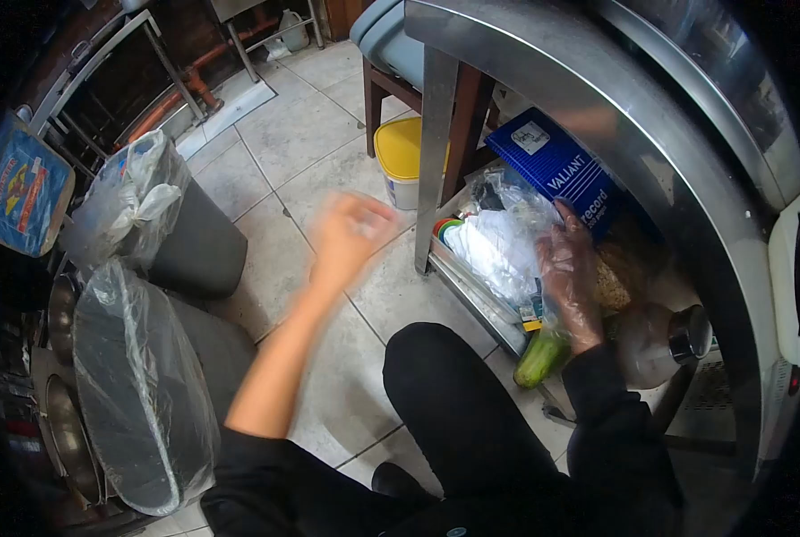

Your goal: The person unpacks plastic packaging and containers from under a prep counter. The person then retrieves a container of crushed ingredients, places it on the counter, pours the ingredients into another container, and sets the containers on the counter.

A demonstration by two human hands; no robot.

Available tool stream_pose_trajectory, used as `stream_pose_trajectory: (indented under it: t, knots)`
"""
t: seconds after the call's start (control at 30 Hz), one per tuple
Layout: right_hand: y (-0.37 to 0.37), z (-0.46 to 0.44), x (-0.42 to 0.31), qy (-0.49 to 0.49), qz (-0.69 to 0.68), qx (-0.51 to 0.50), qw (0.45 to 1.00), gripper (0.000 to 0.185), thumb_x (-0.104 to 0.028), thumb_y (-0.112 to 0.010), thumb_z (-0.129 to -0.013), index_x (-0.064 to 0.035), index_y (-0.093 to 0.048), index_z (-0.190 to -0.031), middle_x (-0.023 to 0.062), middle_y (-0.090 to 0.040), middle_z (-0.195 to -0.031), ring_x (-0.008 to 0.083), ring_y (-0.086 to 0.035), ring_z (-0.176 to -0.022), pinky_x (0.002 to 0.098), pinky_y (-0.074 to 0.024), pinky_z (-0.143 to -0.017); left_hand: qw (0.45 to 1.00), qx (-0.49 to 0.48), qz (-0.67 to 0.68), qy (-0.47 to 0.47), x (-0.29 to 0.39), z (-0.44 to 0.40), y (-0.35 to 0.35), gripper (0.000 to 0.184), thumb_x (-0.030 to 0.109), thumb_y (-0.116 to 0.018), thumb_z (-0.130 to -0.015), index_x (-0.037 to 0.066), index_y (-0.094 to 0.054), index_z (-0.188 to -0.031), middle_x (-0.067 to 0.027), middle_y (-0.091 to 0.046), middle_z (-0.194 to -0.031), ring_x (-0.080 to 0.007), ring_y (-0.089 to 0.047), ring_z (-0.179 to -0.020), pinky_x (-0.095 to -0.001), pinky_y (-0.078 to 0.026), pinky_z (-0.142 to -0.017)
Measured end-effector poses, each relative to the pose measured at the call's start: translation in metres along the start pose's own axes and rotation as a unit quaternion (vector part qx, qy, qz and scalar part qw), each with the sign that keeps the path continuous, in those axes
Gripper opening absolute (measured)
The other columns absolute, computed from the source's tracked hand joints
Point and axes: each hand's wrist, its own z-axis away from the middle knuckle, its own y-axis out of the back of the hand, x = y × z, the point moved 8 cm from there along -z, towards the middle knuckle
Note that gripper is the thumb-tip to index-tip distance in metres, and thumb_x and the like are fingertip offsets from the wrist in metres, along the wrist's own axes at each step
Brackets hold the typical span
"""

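Note:
My left hand is bare and blurred by motion over the tiled floor, its fingers smeared. Over the low shelf under the steel counter, my right hand wears a clear plastic glove and lies at the edge of white plastic bags. Whether its fingers grip anything is hard to make out. Just below that hand sits a green cucumber-like vegetable. A blue "VALIANT record" book leans behind the bags. To the right of the hand are a bag of brownish contents and a jar with a dark lid.
Two grey bins with clear liners stand on the left. A yellow-lidded tub is by the counter leg. The steel counter edge curves overhead at right. Metal pans are at far left.

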Motion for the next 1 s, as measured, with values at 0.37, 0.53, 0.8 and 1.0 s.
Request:
stream_pose_trajectory:
  t: [0.37,0.53,0.8,1.0]
  knots:
    - [0.01,0.02,0.021,-0.001,0.071,0.03,0.997,0.031,-0.008,-0.068,-0.068,-0.0063,-0.056,-0.097,0.0154,-0.047,-0.12,0.0343,-0.049,-0.109,0.0409,-0.0439,-0.09,0.996,-0.021,-0.034,0.076,-0.007,0.017,-0.188,0.02,0.021,-0.059,-0.08,0.001,-0.064,-0.082,-0.0158,-0.051,-0.107,-0.0342,-0.044,-0.101,-0.0433,-0.04,-0.081]
    - [-0.007,0.034,0.017,0.044,0.156,0.019,0.987,0.031,-0.01,-0.066,-0.069,-0.0084,-0.059,-0.099,0.0165,-0.049,-0.118,0.0349,-0.048,-0.11,0.0426,-0.042,-0.091,0.833,-0.059,0.535,0.126,0.029,0.031,-0.106,0.022,0.022,-0.043,-0.095,0.005,-0.056,-0.097,-0.0081,-0.053,-0.119,-0.0146,-0.051,-0.094,-0.0266,-0.042,-0.078]
    - [-0.04,0.036,-0.067,-0.026,-0.139,-0.171,0.975,0.034,-0.022,-0.06,-0.083,-0.0002,-0.059,-0.109,0.0204,-0.058,-0.111,0.033,-0.056,-0.103,0.0398,-0.0437,-0.088,0.721,0.028,0.659,0.212,-0.031,0.097,0.013,0.03,0.03,-0.037,-0.096,0.003,-0.05,-0.089,-0.0223,-0.051,-0.122,-0.0279,-0.057,-0.102,-0.0393,-0.048,-0.089]
    - [-0.117,0.053,-0.198,-0.076,-0.414,-0.45,0.787,0.037,-0.029,-0.066,-0.081,0.0015,-0.06,-0.101,0.0125,-0.062,-0.095,0.0187,-0.058,-0.089,0.0312,-0.0458,-0.075,0.702,0.066,0.651,0.281,-0.074,0.146,0.014,0.039,0.035,-0.042,-0.094,0.0,-0.052,-0.107,-0.0198,-0.054,-0.118,-0.0242,-0.058,-0.098,-0.0345,-0.048,-0.085]
